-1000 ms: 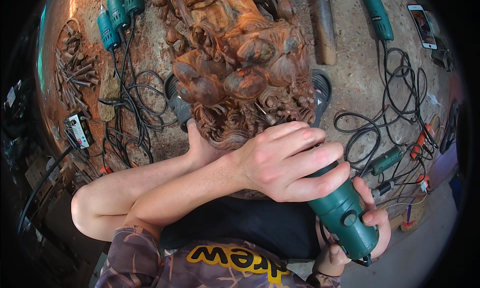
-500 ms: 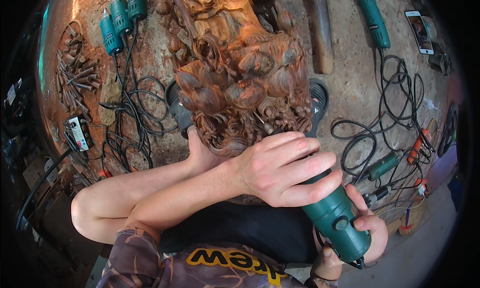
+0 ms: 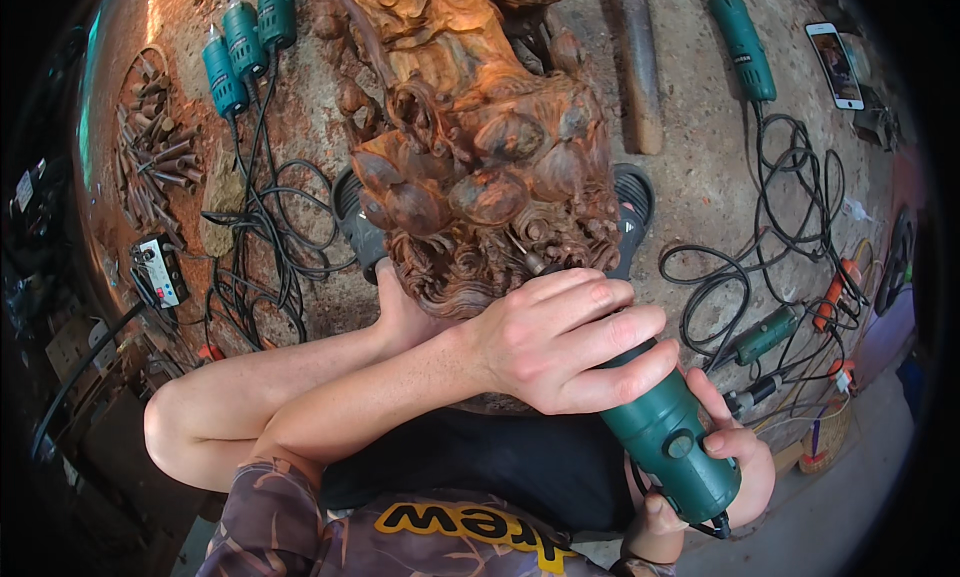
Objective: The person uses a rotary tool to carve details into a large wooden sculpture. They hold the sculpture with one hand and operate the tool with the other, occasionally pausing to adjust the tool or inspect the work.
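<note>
— Hands?
— Wrapped around green rotary tool point(image 3: 668, 449): at front by left hand point(image 3: 570, 345), at rear by right hand point(image 3: 752, 467).
— Located?
— Near right, with bit point(image 3: 532, 263) aimed far left at near end of brown carving point(image 3: 487, 197); cannot tell whether touching.
— Also listed?
— Phone point(image 3: 836, 67), far right.

- I see bold black-on-yellow lettering point(image 3: 470, 524), upside down, across the shirt point(image 3: 400, 553).
- I spot small pale lettering on the upper-right green tool point(image 3: 741, 45).
</note>
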`<state>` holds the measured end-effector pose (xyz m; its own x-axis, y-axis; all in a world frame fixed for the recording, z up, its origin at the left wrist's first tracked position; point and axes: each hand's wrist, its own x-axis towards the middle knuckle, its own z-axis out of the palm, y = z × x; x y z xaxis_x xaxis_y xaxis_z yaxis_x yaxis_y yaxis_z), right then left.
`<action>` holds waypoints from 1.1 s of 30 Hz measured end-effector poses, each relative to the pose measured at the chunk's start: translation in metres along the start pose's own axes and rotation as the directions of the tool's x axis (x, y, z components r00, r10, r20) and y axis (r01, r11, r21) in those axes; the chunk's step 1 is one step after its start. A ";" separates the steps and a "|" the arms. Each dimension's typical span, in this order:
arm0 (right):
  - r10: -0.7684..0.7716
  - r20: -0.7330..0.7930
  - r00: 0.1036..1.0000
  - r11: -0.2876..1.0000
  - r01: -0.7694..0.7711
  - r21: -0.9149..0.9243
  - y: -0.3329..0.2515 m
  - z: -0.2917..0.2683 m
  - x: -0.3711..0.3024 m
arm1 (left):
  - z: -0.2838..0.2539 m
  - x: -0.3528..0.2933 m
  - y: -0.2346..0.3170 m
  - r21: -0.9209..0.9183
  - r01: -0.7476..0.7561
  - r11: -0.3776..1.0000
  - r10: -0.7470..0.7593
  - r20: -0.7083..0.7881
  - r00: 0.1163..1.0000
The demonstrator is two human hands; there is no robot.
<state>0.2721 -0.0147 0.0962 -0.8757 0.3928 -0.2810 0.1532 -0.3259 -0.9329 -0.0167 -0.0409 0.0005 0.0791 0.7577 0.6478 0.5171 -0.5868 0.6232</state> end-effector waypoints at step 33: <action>-0.184 -0.139 0.973 0.972 0.159 -0.173 0.022 0.019 -0.012 | 0.006 -0.002 0.000 0.030 -0.064 0.998 0.066 -0.097 0.993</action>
<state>0.2773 -0.0424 0.0834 -0.8168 0.5614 -0.1333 0.0892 -0.1055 -0.9904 -0.0121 -0.0404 -0.0037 0.0301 0.6857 0.7272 0.5362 -0.6251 0.5673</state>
